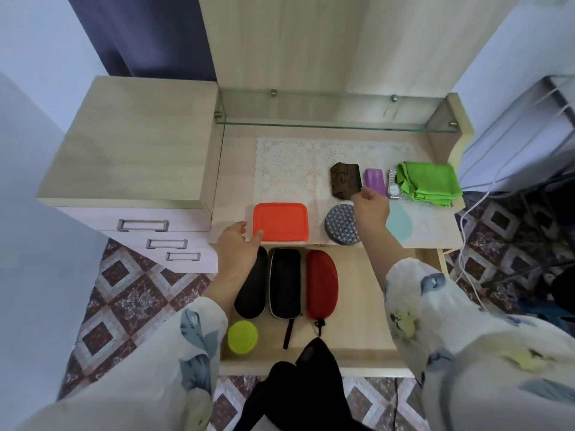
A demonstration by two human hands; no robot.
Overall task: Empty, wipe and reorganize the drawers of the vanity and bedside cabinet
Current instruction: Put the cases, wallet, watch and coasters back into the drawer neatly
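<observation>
The right hand [371, 206] is reaching over the surface [236, 169], and its fingers [360, 195] are pinching just the near corner of the brown pouch [345, 180], which is lying on the lace mat [286, 169]. The left hand [239, 244] is loose and holding nothing, with one fingertip touching the near corner of the orange box [280, 222]. Below them the drawer [357, 306] is standing open, with a plain black case [252, 284], a black zip case [284, 284], a red case [322, 284] and a yellow-green jar [242, 337] lying inside. I think the small pinch is the biggest worry: the pouch is probably going to hang down when it is lifted, and it could slip out and drop. The purple case [373, 180] and the watch [393, 185] are sitting just beside it, so a swinging pouch could bump them, and the watch could slide toward the green cloth [429, 183]. If the pouch gets dragged and not lifted, the mat could bunch up and shove things. The right wrist is passing over the round tin [340, 223], so the sleeve could knock it. The orange box is sitting right at the front edge, and a push could tip it into the drawer.
</observation>
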